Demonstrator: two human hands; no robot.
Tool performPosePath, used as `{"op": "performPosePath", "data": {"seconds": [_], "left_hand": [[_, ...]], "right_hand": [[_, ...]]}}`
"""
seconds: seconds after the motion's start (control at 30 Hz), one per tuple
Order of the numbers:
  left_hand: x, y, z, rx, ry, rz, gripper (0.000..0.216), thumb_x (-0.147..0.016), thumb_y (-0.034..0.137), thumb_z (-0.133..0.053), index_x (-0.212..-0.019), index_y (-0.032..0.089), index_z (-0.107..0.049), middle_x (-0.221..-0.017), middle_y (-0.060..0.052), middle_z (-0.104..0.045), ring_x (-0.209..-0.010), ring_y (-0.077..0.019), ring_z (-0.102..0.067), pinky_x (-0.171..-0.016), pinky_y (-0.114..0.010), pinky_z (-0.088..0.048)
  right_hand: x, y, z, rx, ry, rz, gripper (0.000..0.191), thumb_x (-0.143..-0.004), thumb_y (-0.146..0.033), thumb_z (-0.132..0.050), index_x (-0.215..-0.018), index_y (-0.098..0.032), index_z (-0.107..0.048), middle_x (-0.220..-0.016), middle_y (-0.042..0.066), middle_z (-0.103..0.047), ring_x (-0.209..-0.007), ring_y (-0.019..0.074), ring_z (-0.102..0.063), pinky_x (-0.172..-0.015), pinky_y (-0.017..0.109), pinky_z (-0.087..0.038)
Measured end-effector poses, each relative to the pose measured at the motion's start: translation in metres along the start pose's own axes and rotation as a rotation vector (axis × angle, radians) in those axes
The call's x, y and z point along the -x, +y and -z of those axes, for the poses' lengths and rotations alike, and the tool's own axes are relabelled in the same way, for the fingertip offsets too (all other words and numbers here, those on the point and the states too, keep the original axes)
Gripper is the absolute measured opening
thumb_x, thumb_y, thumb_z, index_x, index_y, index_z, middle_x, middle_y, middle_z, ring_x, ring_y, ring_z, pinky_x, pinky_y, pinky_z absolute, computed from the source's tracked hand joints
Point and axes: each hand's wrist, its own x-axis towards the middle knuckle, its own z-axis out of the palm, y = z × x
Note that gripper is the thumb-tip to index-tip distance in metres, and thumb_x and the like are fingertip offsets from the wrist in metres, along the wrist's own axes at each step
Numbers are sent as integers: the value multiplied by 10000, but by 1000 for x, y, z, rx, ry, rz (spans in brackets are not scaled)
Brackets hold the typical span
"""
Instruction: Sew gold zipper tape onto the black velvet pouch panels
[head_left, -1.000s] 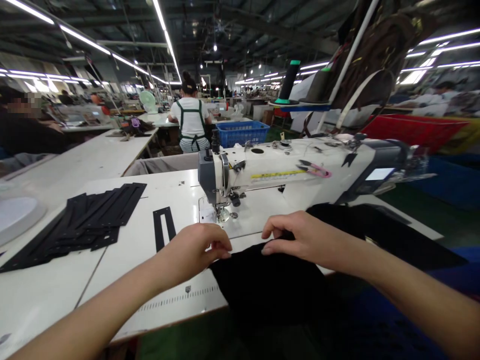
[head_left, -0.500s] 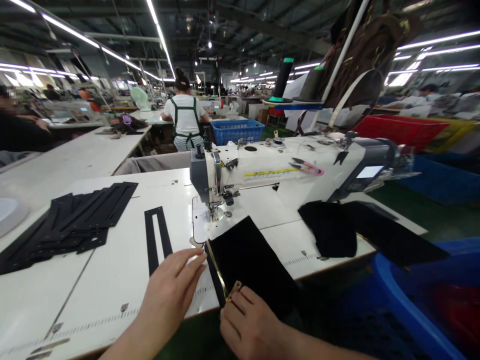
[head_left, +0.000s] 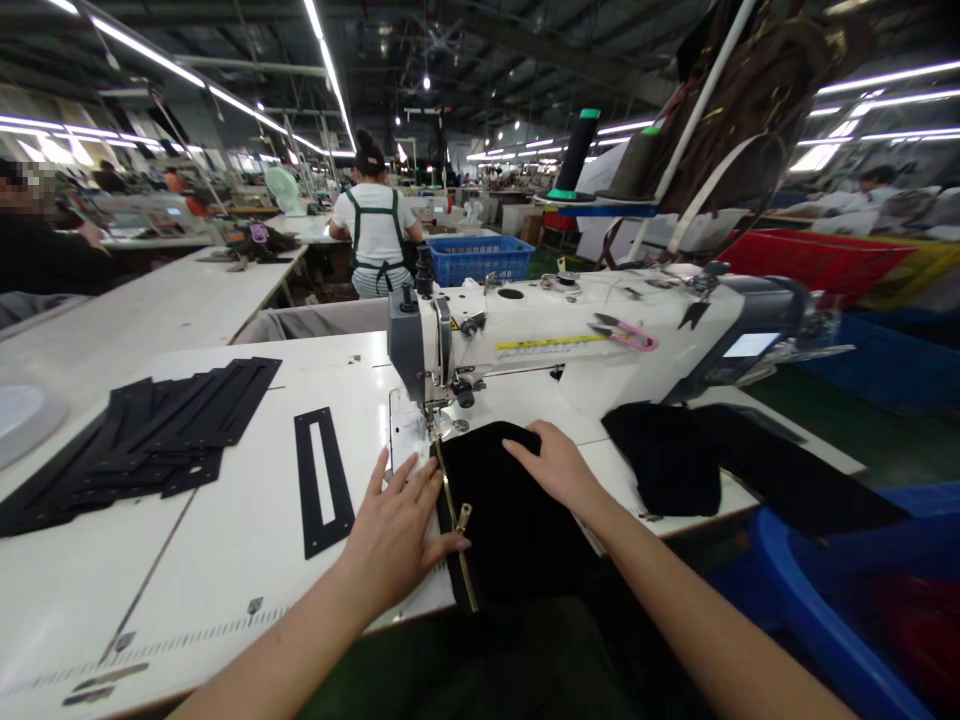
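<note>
Left hand (head_left: 401, 525) flat, palm down, fingers spread, on the white table (head_left: 187, 560) at the left edge of the black fabric piece (head_left: 510, 510); thumb lies across the gold zipper (head_left: 459, 535) near its pull. Right hand (head_left: 551, 465) flat on the fabric's far right part, fingers together and pointing left, pressing it down, gripping nothing. Fabric lies in front of the sewing machine (head_left: 570, 335), its far left corner right at the presser foot (head_left: 437, 425), its near end hanging over the table edge. Zipper runs along the fabric's left edge, from the foot toward the near side. Left of the left hand: black frame piece (head_left: 322, 480) flat on the table; further left, a stack of black strips (head_left: 150, 435). Right of the fabric, apart from it: another dark cloth pile (head_left: 667, 455). Pink snips (head_left: 626, 335) on the machine arm. Far back: a person in a white top (head_left: 377, 240), blue basket (head_left: 484, 262) beside them.
</note>
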Motion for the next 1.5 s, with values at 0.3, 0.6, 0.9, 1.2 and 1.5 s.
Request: {"op": "performPosePath", "data": {"seconds": [0.3,0.6,0.9,1.2,1.5], "left_hand": [[-16,-12,-3,32,-131,-117,1126,-541,862,-363,-1329,59,-332,-1389,-226,-279,-1296,-374,-206,-1044,-558,-126],[-26,-7,5,4,-297,-98,1235,-502,877,-368,-1344,-19,-249,-1402,-269,-176,-1294,-425,-142,-1032,-593,-54],[-31,-12,0,9,-238,-124,1258,-438,898,-361,-1345,30,-283,-1404,-248,-224,-1307,-400,-129,-1038,-568,-16],[-32,-12,-7,11,-237,-88,1293,-425,904,-361,-1339,-6,-265,-1394,-274,-215,-1310,-379,-148,-1045,-538,16],[-31,-8,0,24,-322,-61,1324,-429,887,-406,-1352,-38,-193,-1410,-281,-129,-1314,-397,-70,-1035,-561,14]], "right_hand": [[16,-7,5,-56,38,-66,378,-853,-387,-444,-1106,-108,-470,-859,130,-638,-778,270,-617,-681,365,-455],[13,11,15,-15,-138,-3,286,-843,-246,-468,-1111,-170,-531,-894,85,-650,-818,243,-614,-736,340,-451],[-29,12,-5,73,-52,101,173,-877,-232,-449,-1018,-195,-543,-884,41,-638,-790,194,-602,-708,284,-444],[34,-30,-2,178,-68,590,505,-890,-294,-397,-1328,-52,-327,-1390,176,-308,-1313,268,-186,-1049,502,-178],[76,-11,9,168,-201,543,621,-873,-432,-426,-1361,-80,-272,-1412,175,-259,-1314,294,-171,-1025,558,-194]]}}
